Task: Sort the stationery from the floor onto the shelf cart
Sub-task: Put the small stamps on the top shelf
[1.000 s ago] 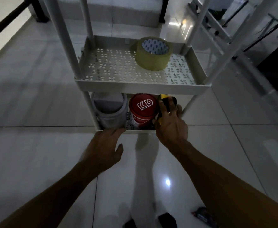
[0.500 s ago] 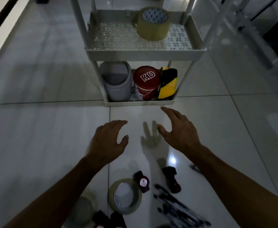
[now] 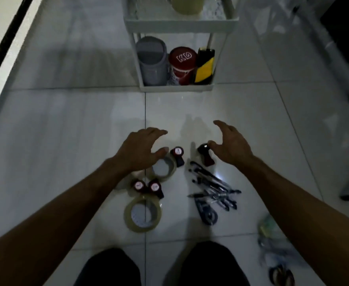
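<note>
Left hand (image 3: 139, 150): my fingers are spread loosely and hold nothing, above a tape roll (image 3: 164, 169) on the floor (image 3: 66, 131).
Right hand (image 3: 230, 146): fingers loosely spread, empty, thumb just beside a small dark dispenser (image 3: 206, 154).
Pens (image 3: 212, 187): heaped on the floor between my arms.
Second tape roll (image 3: 142, 215): nearer my knees.
Cart (image 3: 176, 23): ahead; bottom shelf holds a grey tub (image 3: 152, 60), red tin (image 3: 182, 66) and striped tape (image 3: 205, 67).
</note>
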The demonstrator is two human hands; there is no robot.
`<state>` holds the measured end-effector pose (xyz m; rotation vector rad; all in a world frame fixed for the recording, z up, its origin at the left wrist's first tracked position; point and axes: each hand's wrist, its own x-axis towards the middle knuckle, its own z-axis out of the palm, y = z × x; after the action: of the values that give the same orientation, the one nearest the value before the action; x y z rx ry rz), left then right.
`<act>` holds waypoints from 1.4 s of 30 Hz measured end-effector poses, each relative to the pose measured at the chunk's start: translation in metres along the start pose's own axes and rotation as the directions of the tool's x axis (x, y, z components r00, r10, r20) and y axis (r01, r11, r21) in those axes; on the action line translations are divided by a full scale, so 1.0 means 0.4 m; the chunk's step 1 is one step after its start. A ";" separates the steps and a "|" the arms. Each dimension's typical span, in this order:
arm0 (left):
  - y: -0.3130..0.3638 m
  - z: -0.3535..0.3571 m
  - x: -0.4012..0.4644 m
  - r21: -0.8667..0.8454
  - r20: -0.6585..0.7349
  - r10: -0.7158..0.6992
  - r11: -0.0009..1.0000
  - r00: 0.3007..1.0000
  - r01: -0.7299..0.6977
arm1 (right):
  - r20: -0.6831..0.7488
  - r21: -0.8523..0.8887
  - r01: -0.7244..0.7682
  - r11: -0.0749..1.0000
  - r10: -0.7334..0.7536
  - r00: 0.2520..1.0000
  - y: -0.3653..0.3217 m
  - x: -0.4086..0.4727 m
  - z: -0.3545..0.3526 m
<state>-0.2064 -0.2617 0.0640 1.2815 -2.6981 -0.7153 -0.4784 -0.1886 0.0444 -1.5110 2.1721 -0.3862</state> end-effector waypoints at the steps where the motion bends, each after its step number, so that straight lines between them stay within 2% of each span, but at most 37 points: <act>1: 0.011 0.004 -0.020 0.008 0.018 0.005 1.000 1.000 -0.005 | 0.011 -0.020 -0.002 1.000 0.002 1.000 0.008 -0.028 0.003; 7: 0.044 0.021 -0.065 0.052 0.093 -0.033 0.998 0.995 0.028 | 0.080 -0.028 -0.006 1.000 0.008 0.997 0.026 -0.079 0.021; 12: 0.029 0.075 -0.013 0.102 0.043 -0.059 0.993 0.997 0.055 | 0.068 -0.071 0.023 0.997 -0.018 0.998 0.030 -0.049 0.072; 18: 0.024 0.175 0.093 0.136 0.098 -0.097 0.987 0.990 0.084 | 0.136 -0.122 -0.096 0.988 0.112 0.984 0.059 -0.001 0.159; 22: 0.030 0.203 0.136 0.138 0.083 -0.071 0.989 0.994 0.059 | 0.097 -0.043 -0.210 0.977 0.213 0.972 0.079 0.004 0.205; 24: 0.029 0.199 0.151 0.086 0.093 -0.044 0.996 0.995 0.036 | 0.080 -0.001 -0.216 0.976 0.215 0.973 0.085 0.012 0.215; 26: 0.031 0.184 0.155 -0.036 0.111 -0.036 0.999 0.993 0.041 | 0.051 0.042 -0.225 0.974 0.222 0.974 0.083 0.021 0.211; 29: 0.036 0.143 0.154 -0.133 0.065 -0.028 0.990 0.997 0.036 | 0.004 0.120 -0.217 0.969 0.218 0.976 0.068 0.036 0.185; 34: 0.038 0.069 0.142 -0.148 0.031 0.013 0.989 0.999 -0.009 | -0.097 0.187 -0.101 0.977 0.120 0.988 -0.001 0.047 0.108; 37: 0.048 0.011 0.118 -0.182 -0.072 0.012 0.983 0.997 -0.025 | -0.192 0.199 0.052 0.979 -0.013 0.981 -0.067 0.032 0.049; 42: 0.076 -0.144 0.111 -0.146 -0.211 0.025 0.988 0.977 -0.057 | -0.321 -0.050 0.313 0.948 -0.312 0.894 -0.184 0.031 -0.103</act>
<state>-0.2424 -0.3002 0.1228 1.1889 -2.4461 -0.7216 -0.4442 -0.2277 0.1119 -1.9167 2.1573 -0.7978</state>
